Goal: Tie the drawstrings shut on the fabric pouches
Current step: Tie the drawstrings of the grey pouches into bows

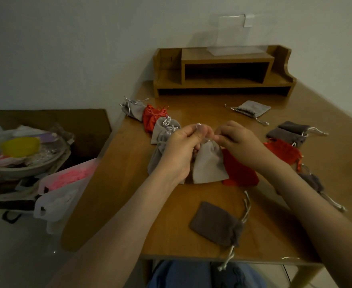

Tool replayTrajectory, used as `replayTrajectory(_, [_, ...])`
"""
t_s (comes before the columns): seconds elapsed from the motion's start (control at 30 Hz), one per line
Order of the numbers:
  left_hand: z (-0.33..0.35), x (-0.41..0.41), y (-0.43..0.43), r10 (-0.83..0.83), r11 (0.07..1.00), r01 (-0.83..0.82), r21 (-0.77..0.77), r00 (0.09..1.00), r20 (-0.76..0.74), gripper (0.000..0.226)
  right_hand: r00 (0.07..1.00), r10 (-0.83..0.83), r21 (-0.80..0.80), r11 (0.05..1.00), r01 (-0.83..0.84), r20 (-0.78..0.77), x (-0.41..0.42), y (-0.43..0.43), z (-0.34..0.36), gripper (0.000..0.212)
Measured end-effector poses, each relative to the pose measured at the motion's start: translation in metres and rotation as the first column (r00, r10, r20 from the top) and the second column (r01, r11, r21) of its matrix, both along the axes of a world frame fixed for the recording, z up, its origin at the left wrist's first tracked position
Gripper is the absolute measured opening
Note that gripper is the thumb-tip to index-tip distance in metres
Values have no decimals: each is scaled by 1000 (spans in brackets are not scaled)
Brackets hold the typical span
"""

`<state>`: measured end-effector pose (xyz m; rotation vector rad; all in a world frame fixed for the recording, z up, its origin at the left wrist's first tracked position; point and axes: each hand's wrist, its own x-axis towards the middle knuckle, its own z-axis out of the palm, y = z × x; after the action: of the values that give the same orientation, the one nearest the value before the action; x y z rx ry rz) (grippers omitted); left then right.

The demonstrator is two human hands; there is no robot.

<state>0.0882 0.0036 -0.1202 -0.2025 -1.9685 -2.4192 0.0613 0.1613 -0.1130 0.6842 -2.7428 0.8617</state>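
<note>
A light grey fabric pouch [209, 163] hangs upright between my hands above the wooden table [191, 242]. My left hand [181, 150] pinches its drawstring at the gathered neck. My right hand [236, 140] pinches the other string end just to the right of the neck. Grey and red pouches with knotted strings lie in a row at the left [162, 126]. A red pouch [239, 173] lies under the held one. A dark grey pouch [216, 224] with loose strings lies near the front edge.
More pouches lie at the right: a light grey one [252, 109], dark grey ones [289, 132], a red one [283, 149]. A wooden desk organiser [222, 71] stands at the back. Left of the table are a cardboard box [92, 123], a bowl [25, 161] and plastic bags [64, 188].
</note>
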Motion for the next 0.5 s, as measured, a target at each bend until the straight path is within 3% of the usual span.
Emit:
replayTrajectory(0.13, [-3,3,2,-5,988,-2,-157,999,-45,18,1000,0,27,1000,0,3,0,1,-2,8])
replayTrajectory(0.3, [-3,4,1,6,958,-34,-285,995,-98,14,995,-76,-24,997,78,67,1,2,0,26])
replayTrajectory(0.4, [-6,1,3,68,964,-78,-253,996,-49,18,953,-68,-249,957,146,296,6,0,4,36])
replayTrajectory(0.5, [-8,-2,2,89,953,-99,-286,995,-47,18,893,86,-496,853,163,442,12,-2,9,30])
